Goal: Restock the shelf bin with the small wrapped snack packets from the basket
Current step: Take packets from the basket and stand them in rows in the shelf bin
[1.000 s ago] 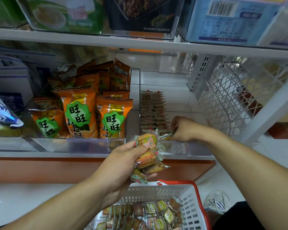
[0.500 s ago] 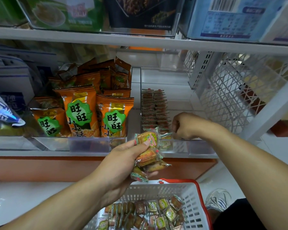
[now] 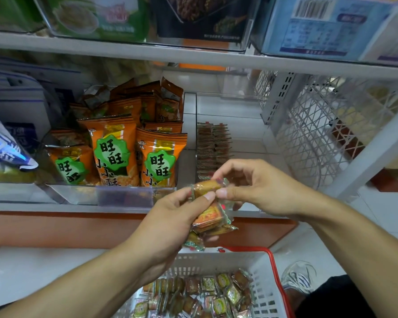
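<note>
Left hand (image 3: 168, 221) grips a stack of small wrapped snack packets (image 3: 208, 216), thumb pressed on the top one; at least three packets visible in the stack, lowest ones partly hidden by the palm. Right hand (image 3: 257, 189) meets it from 3 o'clock, thumb and forefinger pinching the top packet (image 3: 206, 187) by its clear wrapper edge. Packets: square, clear crinkled wrap with green-and-red trim, orange-brown biscuit inside. Both hands sit at frame centre, in front of the clear shelf bin (image 3: 218, 106), covering its front edge. Inside the bin, at 12 o'clock from the hands, one row of the same packets (image 3: 213, 148) stands on edge; count not readable. At 9 to 10 o'clock, orange snack bags (image 3: 112, 152) with green badges: three at the front, more behind, blurred. Blue-and-white bag (image 3: 7, 148) at far 9 o'clock. White lattice panel (image 3: 319, 134) at 2 o'clock. Upper shelf (image 3: 193, 53) at 12 o'clock carries boxed goods. At 6 o'clock, white basket (image 3: 262, 292) with red rim, holding many loose packets. One shoe (image 3: 299, 276) at 4 o'clock.
</note>
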### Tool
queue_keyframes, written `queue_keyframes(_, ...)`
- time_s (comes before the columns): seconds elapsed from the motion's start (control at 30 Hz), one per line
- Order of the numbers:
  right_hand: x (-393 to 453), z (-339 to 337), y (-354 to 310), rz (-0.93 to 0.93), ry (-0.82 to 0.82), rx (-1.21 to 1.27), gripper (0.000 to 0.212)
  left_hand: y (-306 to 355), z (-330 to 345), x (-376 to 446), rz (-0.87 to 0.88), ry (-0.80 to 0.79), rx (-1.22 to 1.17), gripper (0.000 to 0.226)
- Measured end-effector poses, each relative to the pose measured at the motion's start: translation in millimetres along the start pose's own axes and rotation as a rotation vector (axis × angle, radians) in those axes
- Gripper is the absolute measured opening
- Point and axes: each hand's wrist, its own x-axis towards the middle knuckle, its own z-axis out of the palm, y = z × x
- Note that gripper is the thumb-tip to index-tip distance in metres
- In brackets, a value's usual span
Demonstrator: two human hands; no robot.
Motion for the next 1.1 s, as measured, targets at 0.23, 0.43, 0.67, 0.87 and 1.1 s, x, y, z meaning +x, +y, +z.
queue_keyframes(0.23, -6.4, -7.0, -10.0, 0.104, 0.077, 0.374, 0.027, 1.7, 1.4, 2.7, 0.024, 0.113, -0.010, 0.045)
queue_keyframes(0.43, -13.0, 4.4, -9.0, 0.385, -0.141, 0.459, 0.028, -1.9, 0.8, 5.6, 0.123, 0.195, 0.226, 0.048)
queue_keyframes(0.67, -15.6, 9.8, -5.2, 0.351, -0.218, 0.416, 0.026, -7.1, 1.6, 2.2, 0.200, 0.120, 0.315, 0.055)
queue_keyframes(0.87, -19.4, 2.6, -5.3, -0.045, 0.109, 0.096, 0.029, -2.7, -4.2, 6.9, -0.027, 0.049, 0.212, 0.080)
queue_keyframes(1.1, -28.7, -4.2, -3.5, -0.380, 0.123, -0.393, 0.044, 10.6, 5.9, 8.8, -0.097, -0.002, 0.007, 0.024)
